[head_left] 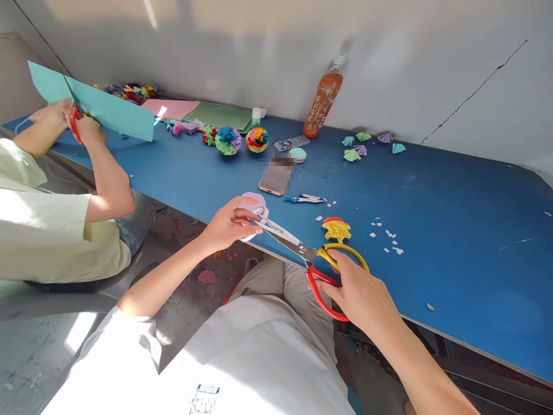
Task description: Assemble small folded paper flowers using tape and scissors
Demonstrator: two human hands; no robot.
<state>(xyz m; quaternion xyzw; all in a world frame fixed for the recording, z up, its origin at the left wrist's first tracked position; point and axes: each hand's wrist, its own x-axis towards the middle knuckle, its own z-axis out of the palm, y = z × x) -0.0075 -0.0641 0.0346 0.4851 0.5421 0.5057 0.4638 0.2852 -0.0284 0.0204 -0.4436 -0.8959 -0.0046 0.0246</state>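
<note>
My right hand [358,291] grips the red and yellow handles of a pair of scissors [302,251], whose steel blades point left across the table's near edge. The blade tips meet a small pale pink piece of paper [254,203] that my left hand [227,223] pinches between fingers and thumb. Both hands hover just off the front edge of the blue table [453,230], above my lap. A yellow and red paper flower [337,229] lies on the table just beyond the scissors.
A co-worker at the left cuts a large teal sheet [108,106] with red scissors. On the table lie a phone [276,176], a compass tool [306,199], paper pompom balls [242,140], folded paper fans [360,147], coloured sheets [207,112], an orange bottle [326,98] and white scraps [389,239].
</note>
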